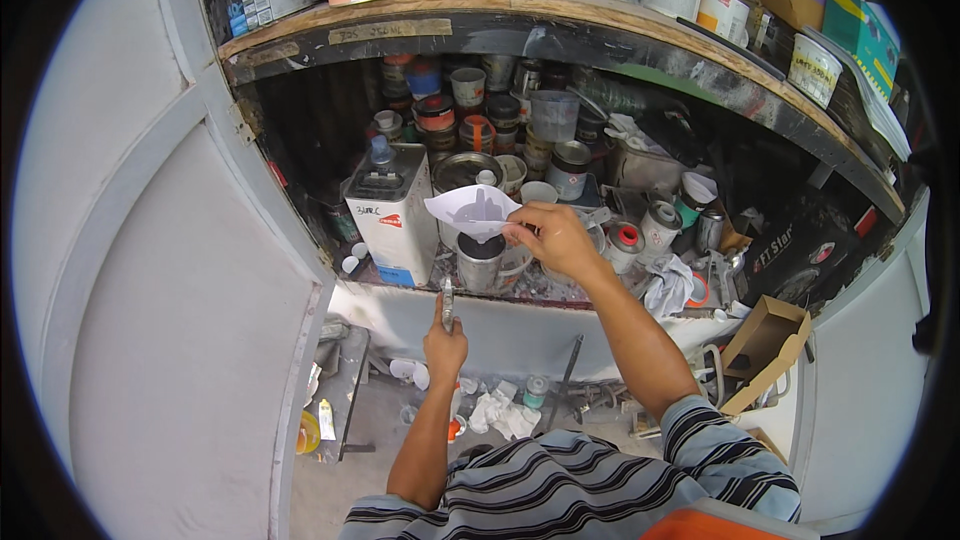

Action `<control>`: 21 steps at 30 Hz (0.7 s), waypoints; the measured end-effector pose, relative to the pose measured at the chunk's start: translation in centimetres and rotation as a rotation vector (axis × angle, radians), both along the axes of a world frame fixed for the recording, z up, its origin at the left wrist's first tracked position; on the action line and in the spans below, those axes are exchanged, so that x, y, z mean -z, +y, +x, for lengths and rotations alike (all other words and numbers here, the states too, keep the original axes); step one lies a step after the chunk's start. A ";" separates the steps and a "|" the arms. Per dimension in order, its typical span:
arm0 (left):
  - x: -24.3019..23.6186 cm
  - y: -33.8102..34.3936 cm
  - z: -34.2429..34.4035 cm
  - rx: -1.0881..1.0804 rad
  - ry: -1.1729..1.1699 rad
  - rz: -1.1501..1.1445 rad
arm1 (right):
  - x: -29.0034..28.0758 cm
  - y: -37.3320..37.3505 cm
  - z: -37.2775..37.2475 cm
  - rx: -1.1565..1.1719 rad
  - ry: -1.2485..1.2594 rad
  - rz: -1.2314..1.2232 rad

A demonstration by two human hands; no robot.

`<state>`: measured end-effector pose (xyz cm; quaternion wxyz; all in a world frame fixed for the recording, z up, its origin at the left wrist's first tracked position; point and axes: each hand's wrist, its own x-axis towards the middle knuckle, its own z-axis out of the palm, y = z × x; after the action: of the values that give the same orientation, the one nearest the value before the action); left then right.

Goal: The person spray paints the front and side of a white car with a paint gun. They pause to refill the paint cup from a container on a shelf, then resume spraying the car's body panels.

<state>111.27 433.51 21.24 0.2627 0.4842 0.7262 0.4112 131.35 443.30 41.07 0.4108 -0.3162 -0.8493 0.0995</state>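
My right hand point(555, 235) pinches the rim of a white paper paint strainer point(470, 208) with grey mesh panels. The cone hangs above a grey cup point(481, 268), its tip at or in the cup's dark mouth. Lower and to the left, my left hand point(445, 342) is closed around a slim grey metal tool point(447, 305), upright in front of the shelf edge. I cannot tell whether the tool joins the cup. A white rectangular tin point(393, 230) with a blue base stands left of the cup. Beside the cup, on its right, is a pale cup point(515, 265).
Cans and cups crowd the recess behind, including a tin with a red cap point(626, 238). A paint-marked upper shelf point(560, 8) overhangs it. At right sit crumpled paper point(668, 283) and an open cardboard box point(765, 350). Rags point(505, 412) lie on the floor below.
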 end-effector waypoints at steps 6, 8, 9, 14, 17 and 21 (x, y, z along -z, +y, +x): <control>-0.4 0.3 -0.3 0.006 0.007 -0.024 | -1.5 0.0 -0.4 0.063 0.051 -0.037; -0.7 0.3 -0.4 0.003 -0.018 -0.011 | -1.7 0.2 -0.5 0.065 0.047 0.009; -0.8 0.3 -0.5 0.006 -0.013 -0.016 | -1.8 0.3 -0.5 0.059 0.043 0.029; -1.0 0.2 -0.8 0.011 0.002 0.015 | -1.5 0.7 -0.7 0.037 0.001 0.059; -1.1 0.3 -1.1 0.020 -0.001 0.031 | -1.2 0.5 -0.8 0.054 0.017 -0.007; -1.3 0.5 -1.5 0.000 -0.003 0.002 | -1.2 0.6 -1.0 0.070 0.065 -0.015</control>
<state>109.75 434.04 22.54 0.2635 0.4839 0.7253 0.4127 130.39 443.87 42.29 0.4389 -0.3455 -0.8232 0.1017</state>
